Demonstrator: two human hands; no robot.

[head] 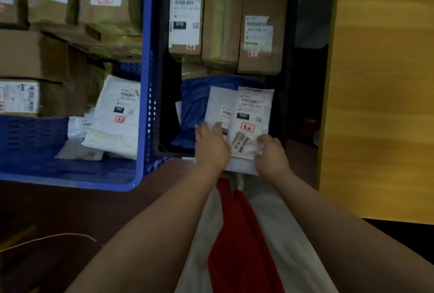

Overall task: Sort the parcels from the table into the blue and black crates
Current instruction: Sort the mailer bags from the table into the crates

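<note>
Two crates stand side by side: the blue crate (145,81) left, the black crate (164,104) right. In the black one, three cardboard boxes fill the far end. The white mailer (252,114) lies lengthwise at its near end, right hand (270,155) pinching its corner, left hand (211,144) flat beside it.

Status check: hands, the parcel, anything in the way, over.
Left hand flat on a white mailer. Right hand pinching the top white parcel over the black crate. Nothing in the way.
</note>
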